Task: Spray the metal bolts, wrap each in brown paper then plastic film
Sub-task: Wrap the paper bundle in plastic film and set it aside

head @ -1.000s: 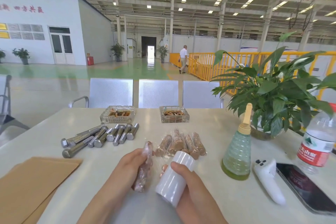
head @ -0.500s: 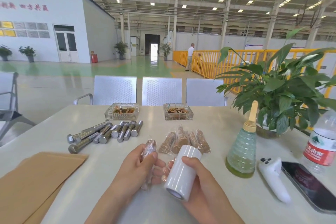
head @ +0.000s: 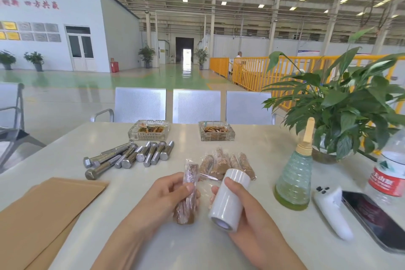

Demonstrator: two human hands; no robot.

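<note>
My left hand (head: pixel 166 199) grips a bolt wrapped in brown paper and clear film (head: pixel 188 193), held nearly upright above the table. My right hand (head: pixel 243 210) holds a white roll of plastic film (head: pixel 228 199) just to the right of it; a strip of film stretches between roll and bolt. Several wrapped bolts (head: pixel 225 164) lie in a cluster behind my hands. Several bare metal bolts (head: pixel 129 155) lie at the left centre. Brown paper sheets (head: pixel 43 215) lie at the near left. A green spray bottle (head: pixel 294 177) stands at the right.
Two glass ashtrays (head: pixel 150 130) (head: pixel 215 131) sit at the far side of the white table (head: pixel 263 144). A potted plant (head: pixel 341 112), a water bottle (head: pixel 390 173), a white remote (head: pixel 331 210) and a phone (head: pixel 372 219) crowd the right. Metal chairs (head: pixel 195 105) stand behind.
My left hand has turned the wrapped bolt more upright and lifted it. The film roll in my right hand has stayed close beside it, tilting slightly.
</note>
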